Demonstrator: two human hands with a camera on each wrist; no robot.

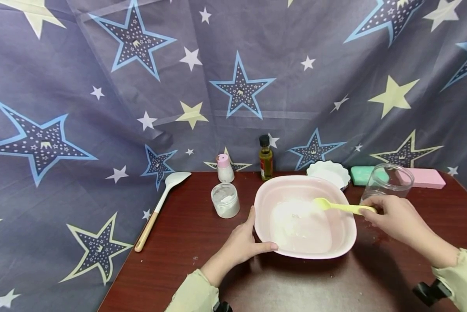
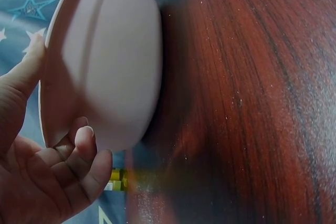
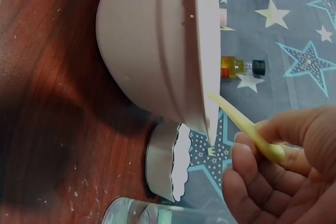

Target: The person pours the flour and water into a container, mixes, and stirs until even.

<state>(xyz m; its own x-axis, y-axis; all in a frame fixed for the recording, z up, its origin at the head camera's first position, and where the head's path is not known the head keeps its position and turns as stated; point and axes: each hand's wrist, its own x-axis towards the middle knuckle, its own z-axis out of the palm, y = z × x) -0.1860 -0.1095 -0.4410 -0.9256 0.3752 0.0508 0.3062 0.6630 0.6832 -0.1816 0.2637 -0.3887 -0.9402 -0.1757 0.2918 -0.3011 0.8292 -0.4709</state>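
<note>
A pale pink basin (image 1: 344,225) stands on the table, with white powder (image 1: 292,216) spread over its bottom. At its near left corner, my left hand (image 1: 239,242) grips the rim, thumb on the near edge and fingers along the outer wall. My right hand (image 1: 393,219) pinches the handle end of a yellow spoon (image 1: 344,207). The spoon reaches over the right rim, its bowl inside the basin above the powder. In the right wrist view the spoon (image 3: 244,124) slants between thumb and fingers, while the basin wall (image 3: 136,40) hides its bowl.
Left of the basin stand a jar of white powder (image 1: 225,201), a pink-capped shaker (image 1: 225,168) and a white ladle (image 1: 159,208). An oil bottle (image 1: 266,158) and a scalloped white bowl (image 1: 329,171) are behind. A clear glass jar (image 1: 387,180) and green (image 1: 362,175) and pink blocks (image 1: 430,178) lie right.
</note>
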